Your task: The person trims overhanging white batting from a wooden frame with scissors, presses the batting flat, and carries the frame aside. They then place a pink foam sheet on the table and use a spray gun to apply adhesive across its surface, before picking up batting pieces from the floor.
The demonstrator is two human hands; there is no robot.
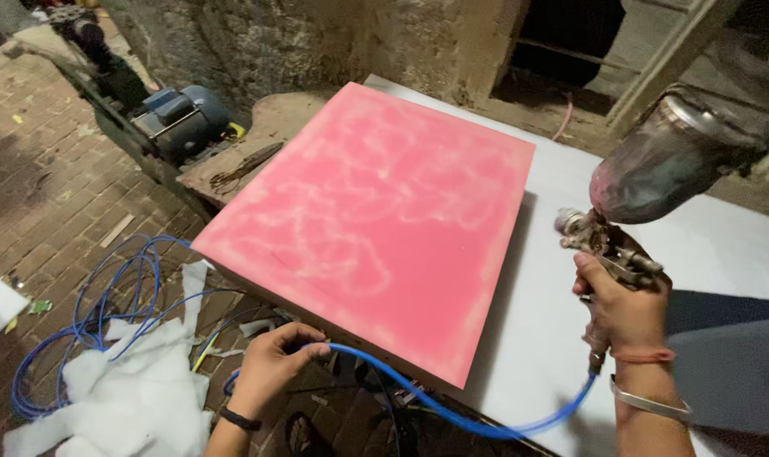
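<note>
Right hand (pixel 623 309) grips a spray gun (pixel 647 182) beside the pink foam (pixel 376 220), left hand (pixel 270 364) closed around the blue hose (pixel 452 410)

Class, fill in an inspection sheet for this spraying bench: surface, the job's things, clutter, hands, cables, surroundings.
Surface: white bench top, bare to the right of the slab.
Job's things: pink foam slab lying flat on the bench, with paler streaks across its top; spray gun with a metal cup on top.
Clutter: white wadding on the brick floor.
Hands: left hand grips the blue hose below the slab's near edge; right hand shut on the spray gun.
Cables: the hose runs to the gun's base, with loose loops on the floor.
Surroundings: blue motor by a rough wall.
</note>
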